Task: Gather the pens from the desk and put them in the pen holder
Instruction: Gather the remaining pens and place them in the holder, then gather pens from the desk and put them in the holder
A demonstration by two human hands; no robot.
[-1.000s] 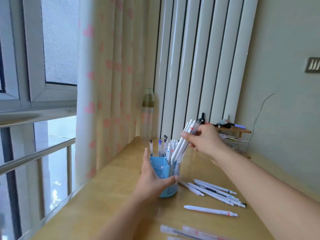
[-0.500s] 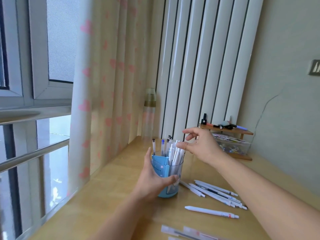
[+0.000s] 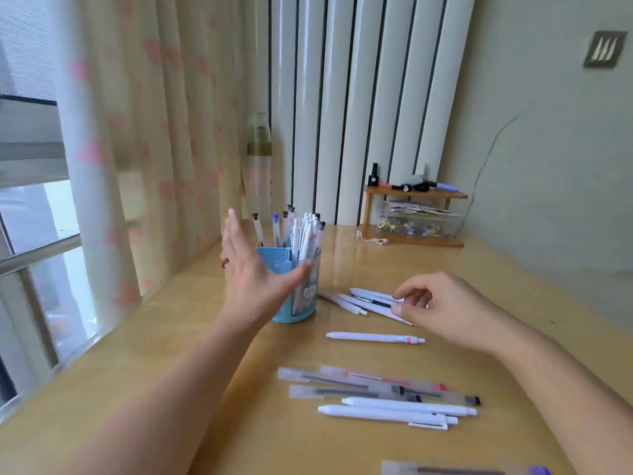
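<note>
The blue pen holder (image 3: 301, 305) stands on the wooden desk (image 3: 178, 337), filled with several white pens (image 3: 303, 234) standing upright. My left hand (image 3: 253, 279) is against its left side, fingers straight and spread, with the thumb touching the rim. To the right of the holder my right hand (image 3: 442, 310) pinches a small cluster of white pens (image 3: 359, 301) lying on the desk. A single white pen (image 3: 375, 337) lies nearer to me. Several more frosted and white pens (image 3: 383, 395) lie further forward, and another frosted pen (image 3: 445, 469) sits at the bottom edge.
A small wooden shelf (image 3: 414, 195) with markers on top and a clear box (image 3: 416, 222) under it stands at the back right. A tall bottle (image 3: 259, 173) stands behind the holder beside the curtain (image 3: 144, 149). White radiator pipes (image 3: 359, 97) line the back wall.
My right hand let the bundle of pens drop into the holder, then came down onto the cluster on the desk. My left hand loosened its grip on the holder. The view tilted down.
</note>
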